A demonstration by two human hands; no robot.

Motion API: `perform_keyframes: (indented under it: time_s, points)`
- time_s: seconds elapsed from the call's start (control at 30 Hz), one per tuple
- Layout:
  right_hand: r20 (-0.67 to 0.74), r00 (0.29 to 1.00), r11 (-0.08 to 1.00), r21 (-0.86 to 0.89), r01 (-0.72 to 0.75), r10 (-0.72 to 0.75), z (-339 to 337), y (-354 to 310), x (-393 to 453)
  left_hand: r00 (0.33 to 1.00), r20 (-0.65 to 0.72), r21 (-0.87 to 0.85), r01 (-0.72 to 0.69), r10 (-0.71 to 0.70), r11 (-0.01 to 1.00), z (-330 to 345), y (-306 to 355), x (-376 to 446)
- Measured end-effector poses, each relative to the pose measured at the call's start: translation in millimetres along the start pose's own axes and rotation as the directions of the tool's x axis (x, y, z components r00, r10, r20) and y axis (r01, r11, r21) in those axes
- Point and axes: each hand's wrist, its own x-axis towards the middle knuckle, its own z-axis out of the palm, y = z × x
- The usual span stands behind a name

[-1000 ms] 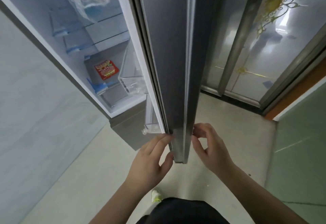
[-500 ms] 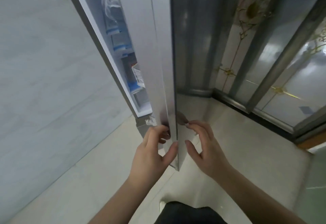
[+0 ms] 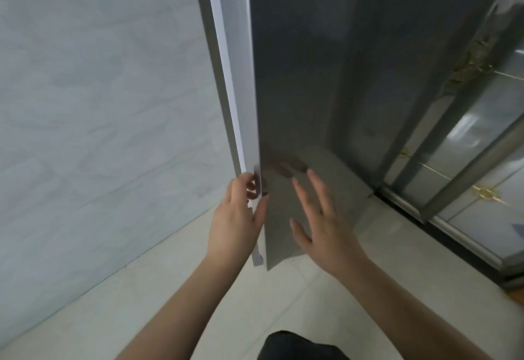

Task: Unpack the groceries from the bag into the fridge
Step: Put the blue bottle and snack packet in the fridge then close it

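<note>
Left hand curled round the lower free edge of the fridge door, thumb on its front, right hand spread flat just before the grey glossy face, door tall, nearly shut against the pale wall, white inner rim showing

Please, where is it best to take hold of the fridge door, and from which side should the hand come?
Probably the door's free vertical edge, low down, where the left hand already holds it from the left, fingers behind and thumb in front. The front is flat and shows no handle; the right hand only spreads open over it.
</note>
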Motion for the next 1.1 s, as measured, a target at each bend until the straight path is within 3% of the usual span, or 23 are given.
perform_keyframes:
  time_s: [0.17, 0.27, 0.37, 0.47, 0.6, 0.83, 0.97, 1.1]
  points:
    - [0.005, 0.999, 0.993, -0.105, -0.052, 0.052, 18, -2, 31, 0.993, -0.040, 0.087, -0.106, 0.110, 0.991, -3, -20, 27]
    - [0.023, 0.998, 0.987, -0.151, -0.054, 0.058, 24, -1, 42, 0.963, -0.139, 0.183, -0.204, 0.231, 0.962, -2, -29, 35]
    - [0.044, 0.998, 0.981, -0.193, -0.027, 0.036, 28, 2, 51, 0.862, -0.215, 0.486, -0.313, 0.458, 0.816, 1, -34, 41]
    - [0.021, 1.000, 0.979, -0.204, 0.023, -0.019, 32, 7, 62, 0.835, -0.100, 0.619, -0.374, 0.541, 0.691, 11, -37, 40]
    - [0.018, 0.998, 0.980, -0.187, 0.069, -0.067, 37, 17, 78, 0.894, 0.017, 0.723, -0.320, 0.447, 0.612, 22, -44, 46]
    - [0.094, 0.988, 0.982, -0.131, 0.136, -0.125, 44, 43, 116, 0.969, 0.050, 0.754, -0.195, 0.241, 0.627, 32, -47, 75]
    - [0.167, 0.980, 0.981, -0.141, 0.132, -0.108, 45, 58, 135, 0.985, 0.138, 0.716, -0.171, 0.103, 0.676, 37, -55, 95]
    - [0.203, 0.971, 0.972, -0.172, 0.159, -0.123, 43, 63, 138, 0.977, 0.204, 0.732, -0.197, 0.066, 0.652, 34, -55, 102]
